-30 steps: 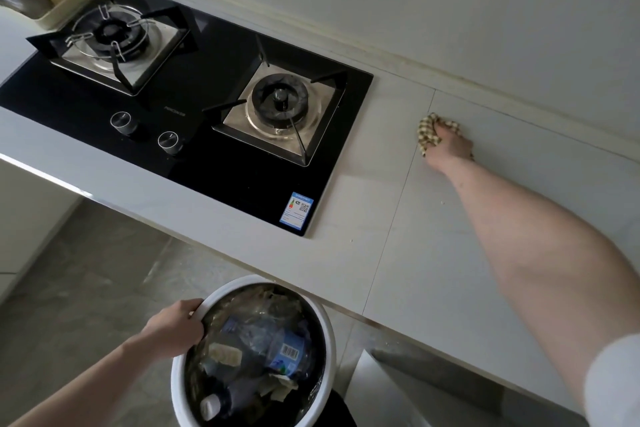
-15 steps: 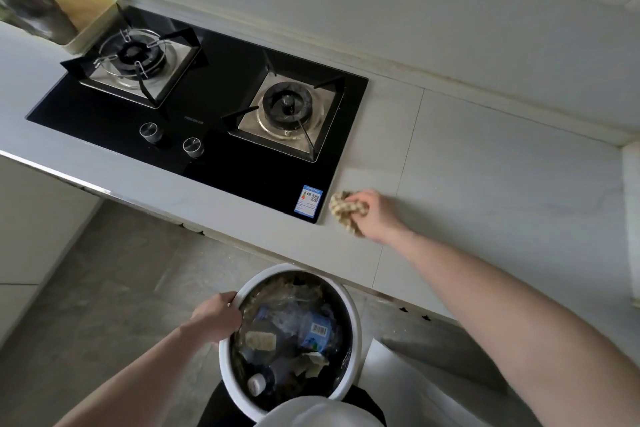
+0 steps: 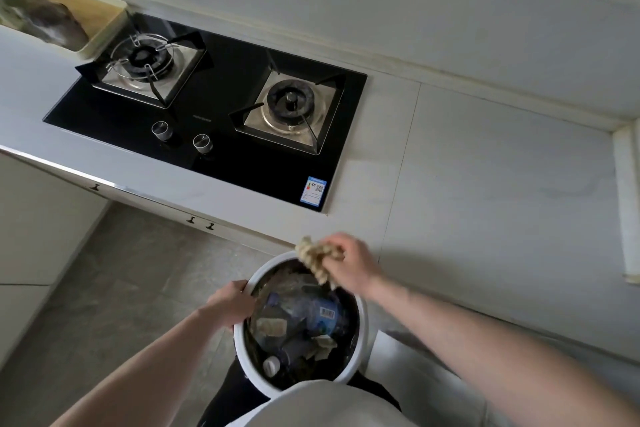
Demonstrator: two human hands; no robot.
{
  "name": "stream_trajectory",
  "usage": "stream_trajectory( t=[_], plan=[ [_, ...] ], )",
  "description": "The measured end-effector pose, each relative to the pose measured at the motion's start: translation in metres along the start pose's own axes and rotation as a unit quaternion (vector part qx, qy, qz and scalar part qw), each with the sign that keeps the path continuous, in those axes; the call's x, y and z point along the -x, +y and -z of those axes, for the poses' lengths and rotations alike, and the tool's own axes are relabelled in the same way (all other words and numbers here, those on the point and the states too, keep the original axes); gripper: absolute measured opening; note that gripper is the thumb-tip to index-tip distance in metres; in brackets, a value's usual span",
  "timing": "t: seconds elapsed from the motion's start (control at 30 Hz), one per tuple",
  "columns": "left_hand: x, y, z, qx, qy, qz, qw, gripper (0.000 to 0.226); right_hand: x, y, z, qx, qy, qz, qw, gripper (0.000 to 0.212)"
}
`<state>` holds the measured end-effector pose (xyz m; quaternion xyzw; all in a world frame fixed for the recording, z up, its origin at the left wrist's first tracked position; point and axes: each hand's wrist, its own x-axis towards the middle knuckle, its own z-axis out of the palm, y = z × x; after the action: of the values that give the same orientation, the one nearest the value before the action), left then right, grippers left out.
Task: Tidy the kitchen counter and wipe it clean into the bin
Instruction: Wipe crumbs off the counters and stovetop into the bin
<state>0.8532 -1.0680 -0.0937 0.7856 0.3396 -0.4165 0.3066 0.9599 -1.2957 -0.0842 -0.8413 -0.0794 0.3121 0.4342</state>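
We see the right hand's fingers (image 3: 337, 246) curled round a bunched checked cloth (image 3: 317, 258), which hangs over the far rim of the white bin (image 3: 362, 317) at the lower middle of the frame, just off the front edge of the tabletop (image 3: 485, 201). The right hand (image 3: 353, 263) sits above that rim. Our left hand (image 3: 230, 305) grips the bin's left rim, fingers wrapped over it. Inside the bin we make out bottles and scraps. At upper left, the black gas hob (image 3: 221, 121) lies in the tabletop, with a cream tray (image 3: 104, 28) beyond it.
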Motion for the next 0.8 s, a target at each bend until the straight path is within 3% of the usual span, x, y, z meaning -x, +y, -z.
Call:
stream_trajectory(
  t=[0.13,0.23,0.3,0.47,0.63,0.8],
  plan=[
    [-0.003,0.001,-0.002,0.007,-0.006,0.003,1.000,0.030,-0.046,0.009,0.090,-0.075,0.215,-0.026,0.973,0.029],
    [-0.007,-0.001,-0.003,0.011,-0.006,0.009,1.000,0.034,-0.079,0.035,0.152,-0.002,0.346,-0.041,0.937,0.028],
    [-0.012,-0.002,-0.004,0.010,-0.004,0.014,1.000,0.037,-0.094,0.055,0.186,0.056,0.390,-0.069,0.916,0.029],
    [-0.022,-0.007,-0.006,0.003,0.002,0.017,1.000,0.040,-0.123,0.107,0.238,0.126,0.399,-0.130,0.899,0.038],
    [-0.028,-0.010,-0.007,0.000,0.003,0.021,1.000,0.041,-0.140,0.117,0.235,0.226,0.277,-0.222,0.907,0.059],
    [-0.028,-0.008,-0.004,0.000,0.001,0.024,1.000,0.042,-0.134,0.111,0.207,0.253,0.275,-0.163,0.913,0.055]
  ],
)
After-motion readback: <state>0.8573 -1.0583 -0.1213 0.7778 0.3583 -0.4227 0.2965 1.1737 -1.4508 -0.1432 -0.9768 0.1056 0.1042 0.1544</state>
